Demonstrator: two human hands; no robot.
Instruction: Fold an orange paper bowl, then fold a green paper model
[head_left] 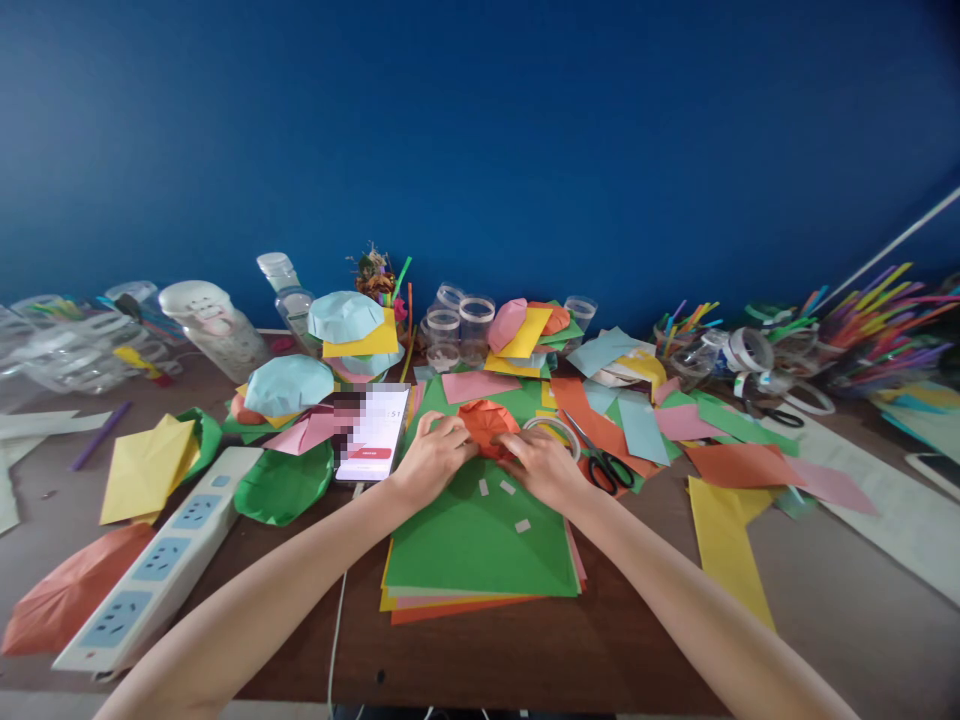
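Head view: two bare hands are seen at the middle of a crowded craft desk (645, 640).
Left hand (433, 460): the fingers are curled and partly closed, and are pressed against the left side of the orange folded paper piece (489, 425), which appears to be gripped.
Right hand (541, 468): it is similarly curved, with the fingertips set against the piece's right side.
Orange folded paper piece: it is held between the hands, at the top edge of the green paper sheet (480, 540).
Beneath the hands: three white tape bits (508, 487) are stuck lightly on the green paper sheet, near the wrists.
Right of the hands: a tape roll (551, 435) lies just beside the right hand, with black-handled scissors (607, 468) beyond it on loose paper.
Left of the hands: a smartphone (373, 432) lies near the left hand, its screen partly pixelated.
Farther out: a white power strip (161, 560) and a green paper bowl (283, 482) are seen at the left.
Risk: the folds could spring open if finger pressure were eased. The tape bits could be lifted or creased by a wrist dragged across them. The scissors could be caught by a careless reach to the right.
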